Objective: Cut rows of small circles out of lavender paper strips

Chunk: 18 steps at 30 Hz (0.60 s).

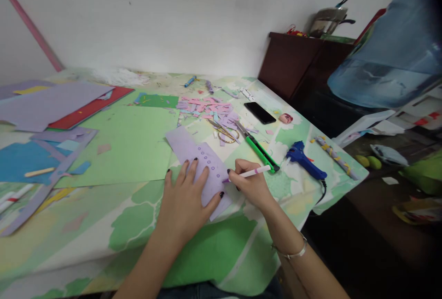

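A strip of purple paper (180, 141) lies at a slant near the table's front edge, with a row of small drawn circles along it. Flat on the paper, fingers spread, rests my left hand (188, 193). My right hand (249, 183) is closed around a white and purple marker (254, 171), its tip at the paper by the lowest circle. Just beyond lie gold-handled scissors (226, 132) and a green utility knife (260, 152). Part of the paper is hidden under my left hand.
Pink and purple paper scraps (203, 106) are heaped behind. A black phone (259, 112), a blue glue gun (305, 160) and a wrapped stick (335, 157) lie on the right. Green paper (127, 147) and a popsicle stick (39, 172) are on the left. A water jug (383, 60) stands beyond the table.
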Available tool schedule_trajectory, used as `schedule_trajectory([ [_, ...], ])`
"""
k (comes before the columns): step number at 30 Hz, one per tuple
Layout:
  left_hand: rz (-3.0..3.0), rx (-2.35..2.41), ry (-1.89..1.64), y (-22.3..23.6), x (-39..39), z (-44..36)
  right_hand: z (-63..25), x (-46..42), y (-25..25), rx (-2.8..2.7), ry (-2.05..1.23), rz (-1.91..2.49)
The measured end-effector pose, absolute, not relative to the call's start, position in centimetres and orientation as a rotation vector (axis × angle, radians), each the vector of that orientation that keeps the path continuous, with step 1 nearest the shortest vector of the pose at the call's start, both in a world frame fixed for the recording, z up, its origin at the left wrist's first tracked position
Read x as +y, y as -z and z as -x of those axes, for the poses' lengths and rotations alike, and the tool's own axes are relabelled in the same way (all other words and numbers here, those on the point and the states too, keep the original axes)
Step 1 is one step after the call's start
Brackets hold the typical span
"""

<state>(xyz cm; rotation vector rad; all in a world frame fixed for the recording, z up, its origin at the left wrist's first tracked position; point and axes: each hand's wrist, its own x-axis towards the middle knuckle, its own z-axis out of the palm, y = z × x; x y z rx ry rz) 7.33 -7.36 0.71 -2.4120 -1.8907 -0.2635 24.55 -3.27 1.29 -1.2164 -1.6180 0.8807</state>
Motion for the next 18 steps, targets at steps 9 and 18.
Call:
schedule_trajectory([
  [9,2.4,-1.884,0.273,-0.66,-7.37,-7.41,-24.7,-3.24,-1.23,-1.646,-0.892,1.189],
  [18,2.411,-1.879,0.279,-0.5,-7.3,-7.32,-24.72,-3.19,-1.1,-1.623,-0.845,1.221],
])
